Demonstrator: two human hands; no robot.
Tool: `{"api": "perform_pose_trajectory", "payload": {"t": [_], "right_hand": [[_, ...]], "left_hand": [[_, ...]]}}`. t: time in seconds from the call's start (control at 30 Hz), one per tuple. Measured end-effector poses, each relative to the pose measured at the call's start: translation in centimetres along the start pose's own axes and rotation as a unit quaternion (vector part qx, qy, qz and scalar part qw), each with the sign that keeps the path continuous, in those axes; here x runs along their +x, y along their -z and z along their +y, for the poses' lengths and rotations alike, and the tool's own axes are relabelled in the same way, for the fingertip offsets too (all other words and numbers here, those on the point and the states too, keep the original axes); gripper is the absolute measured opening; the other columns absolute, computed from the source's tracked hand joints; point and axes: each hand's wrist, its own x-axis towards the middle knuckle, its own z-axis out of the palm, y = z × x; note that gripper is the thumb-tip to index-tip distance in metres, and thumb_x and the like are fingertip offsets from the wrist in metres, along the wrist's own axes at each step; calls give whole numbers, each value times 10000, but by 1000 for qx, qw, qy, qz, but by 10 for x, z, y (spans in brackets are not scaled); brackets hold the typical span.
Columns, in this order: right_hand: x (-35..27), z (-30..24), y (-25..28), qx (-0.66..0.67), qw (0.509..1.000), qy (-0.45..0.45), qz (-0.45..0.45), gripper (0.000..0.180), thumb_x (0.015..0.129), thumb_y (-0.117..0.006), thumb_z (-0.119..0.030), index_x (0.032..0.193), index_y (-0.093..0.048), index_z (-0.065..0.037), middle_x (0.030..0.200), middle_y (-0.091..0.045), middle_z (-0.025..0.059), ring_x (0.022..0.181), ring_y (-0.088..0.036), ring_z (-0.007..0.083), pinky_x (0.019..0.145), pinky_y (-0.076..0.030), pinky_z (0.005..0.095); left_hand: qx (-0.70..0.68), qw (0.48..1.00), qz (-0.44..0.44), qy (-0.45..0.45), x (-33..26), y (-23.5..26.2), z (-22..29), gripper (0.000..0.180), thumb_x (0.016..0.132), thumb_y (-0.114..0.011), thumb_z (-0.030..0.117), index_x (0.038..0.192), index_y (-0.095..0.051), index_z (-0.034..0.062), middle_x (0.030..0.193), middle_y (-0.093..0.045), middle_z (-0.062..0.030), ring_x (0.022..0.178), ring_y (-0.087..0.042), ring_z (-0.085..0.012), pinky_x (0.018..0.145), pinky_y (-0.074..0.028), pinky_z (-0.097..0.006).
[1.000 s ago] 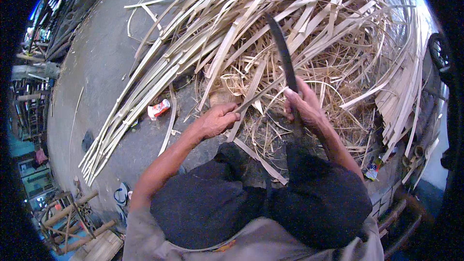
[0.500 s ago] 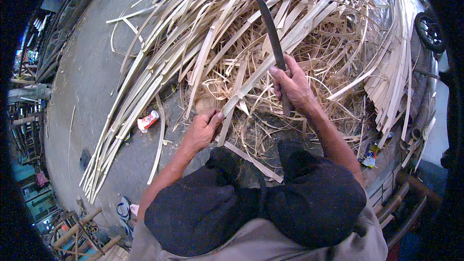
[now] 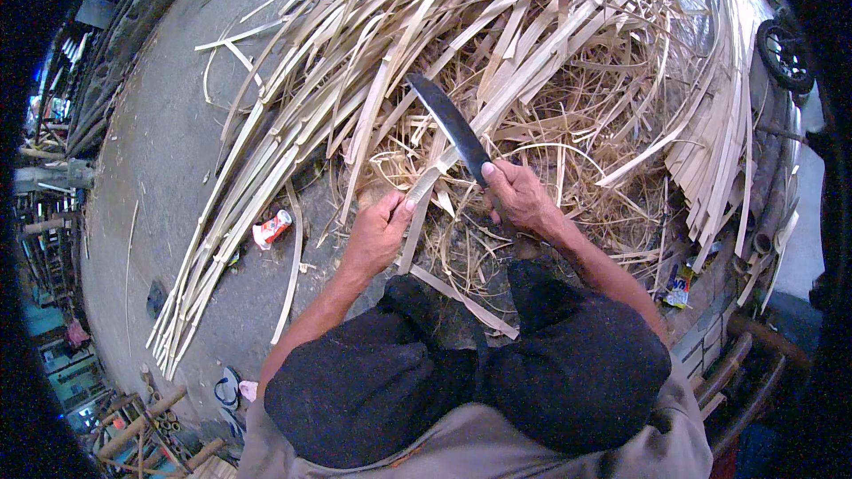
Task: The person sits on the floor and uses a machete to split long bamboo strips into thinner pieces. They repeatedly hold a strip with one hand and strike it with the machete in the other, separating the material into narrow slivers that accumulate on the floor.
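My left hand (image 3: 380, 226) pinches the near end of a long pale bamboo strip (image 3: 503, 99), which runs away from me to the far right over a heap of shavings. In my right hand (image 3: 519, 198) is the handle of a machete (image 3: 451, 121). Its dark blade points to the far left and crosses the strip, close beyond my left hand. The fingers of my right hand are wrapped round the handle, so most of it is hidden. Whether the edge bites into the strip I cannot tell.
Bamboo shavings (image 3: 586, 124) lie heaped ahead. Long split strips (image 3: 253, 204) spread to the left, with a crumpled red and white cup (image 3: 272, 229) beside them. More strips (image 3: 714, 155) are stacked at the right, near a wheel (image 3: 784, 55). Sandals (image 3: 228, 388) lie at lower left.
My right hand has drawn the machete nearer to me along the strip, and its blade now tilts further left. My left hand stays almost in place, still holding the strip.
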Motion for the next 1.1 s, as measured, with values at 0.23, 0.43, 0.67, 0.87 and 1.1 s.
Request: {"api": "perform_pose_trajectory", "payload": {"t": [0.23, 0.43, 0.67, 0.87, 1.1], "right_hand": [[5, 3, 8, 22, 999, 25, 6, 382, 1045, -440, -378, 879, -581, -64, 603, -542, -2, 473, -536, 107, 451, -446, 294], [1, -5, -2, 6, 994, 39, 99, 403, 1035, -445, -387, 818, -543, -62, 607, -527, 8, 517, -545, 128, 487, -460, 326], [-4, 15, 6, -23, 998, 39, 52, 398, 1040, -450, -383, 824, -567, -70, 617, -549, -3, 494, -538, 100, 448, -441, 281], [-2, 18, 22, 94, 994, -12, 51, 390, 1040, -447, -380, 812, -536, -76, 602, -549, 6, 474, -539, 110, 435, -447, 286], [-10, 13, 10, 45, 999, -6, 22, 388, 1042, -429, -393, 852, -543, -74, 572, -538, 3, 466, -542, 120, 443, -438, 302]], "left_hand": [[41, 999, 20, -14, 0, 9, 9, 323, 974, -588, 324, 938, -621, 5, 700, -597, -179, 619, -591, -278, 597, -453, -404], [16, 1000, 7, -5, 0, 9, 6, 316, 969, -591, 321, 967, -641, 10, 684, -589, -182, 601, -574, -277, 593, -448, -406], [-46, 994, -64, 76, -4, 11, -7, 348, 987, -586, 355, 895, -630, 22, 612, -511, -39, 574, -463, -121, 538, -393, -325], [-153, 971, -105, 148, -4, 18, -6, 362, 1002, -570, 387, 836, -590, 66, 628, -462, 61, 563, -393, -48, 505, -320, -242], [-166, 975, -89, 118, -6, 17, -9, 342, 1002, -565, 363, 782, -572, 101, 590, -428, 79, 520, -391, -36, 469, -298, -235]]}}
